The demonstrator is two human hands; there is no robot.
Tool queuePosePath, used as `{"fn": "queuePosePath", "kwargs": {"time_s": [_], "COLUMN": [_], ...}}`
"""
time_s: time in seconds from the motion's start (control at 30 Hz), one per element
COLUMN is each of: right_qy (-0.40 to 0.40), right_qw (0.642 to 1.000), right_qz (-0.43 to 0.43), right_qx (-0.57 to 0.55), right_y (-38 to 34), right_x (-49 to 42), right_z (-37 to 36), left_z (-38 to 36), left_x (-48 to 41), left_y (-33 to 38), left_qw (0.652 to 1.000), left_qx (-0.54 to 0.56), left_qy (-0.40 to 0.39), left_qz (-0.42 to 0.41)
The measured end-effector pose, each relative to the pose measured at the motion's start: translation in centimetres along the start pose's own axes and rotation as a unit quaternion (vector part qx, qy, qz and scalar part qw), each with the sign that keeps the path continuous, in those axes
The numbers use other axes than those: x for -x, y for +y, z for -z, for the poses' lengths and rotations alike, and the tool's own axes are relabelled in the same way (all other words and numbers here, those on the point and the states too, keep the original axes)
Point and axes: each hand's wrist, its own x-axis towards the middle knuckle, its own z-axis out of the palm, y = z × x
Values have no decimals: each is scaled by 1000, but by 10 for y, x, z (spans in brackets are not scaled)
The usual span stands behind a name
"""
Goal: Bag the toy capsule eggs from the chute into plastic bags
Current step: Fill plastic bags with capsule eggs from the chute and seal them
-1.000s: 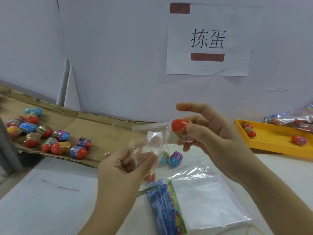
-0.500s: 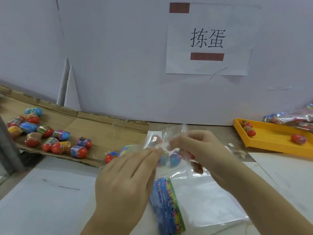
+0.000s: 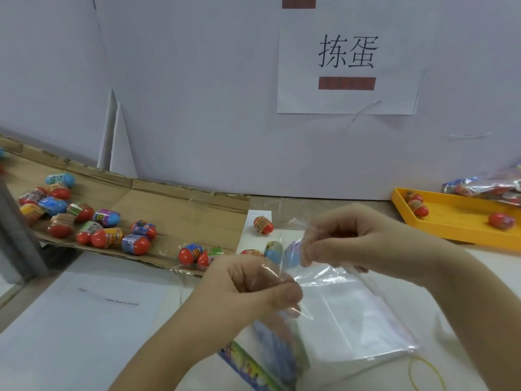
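Both my hands hold one clear plastic bag (image 3: 284, 266) above the table. My left hand (image 3: 253, 286) pinches its near edge between thumb and fingers. My right hand (image 3: 341, 238) grips its far edge with curled fingers. Something red shows dimly inside the right fist. Several capsule eggs (image 3: 107, 235) lie on the brown cardboard chute (image 3: 174, 210) at the left. A red egg (image 3: 262, 224) lies on the table past the chute's end, and blue and purple eggs (image 3: 282, 251) show behind the bag.
A stack of clear bags (image 3: 358, 314) lies flat under my hands, with printed header cards (image 3: 262, 371) beside it. An orange tray (image 3: 456, 221) at the right holds a few eggs and filled bags (image 3: 490, 187). A yellow rubber band (image 3: 425, 376) lies at the lower right. A white wall stands behind.
One second ago my right hand held a red egg up beside the open bag. Both hands then came together low over the table, and the egg is hidden now.
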Motion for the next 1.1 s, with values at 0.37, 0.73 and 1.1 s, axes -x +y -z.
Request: {"fn": "queuePosePath", "kwargs": {"time_s": [0.37,0.73,1.1], "right_qy": [155,186,213], "right_qw": [960,977,973], "right_qz": [157,70,66], "right_qx": [-173,75,49], "right_y": [-12,-5,-2], "right_x": [5,-5,-10], "right_z": [-1,-21,-32], "left_z": [-3,-6,-10], "left_x": [-9,-8,-7], "left_y": [-11,-10,-10], "left_qw": [979,981,978], "left_qx": [66,42,61], "left_qy": [195,178,177], "left_qz": [-3,-65,-89]}}
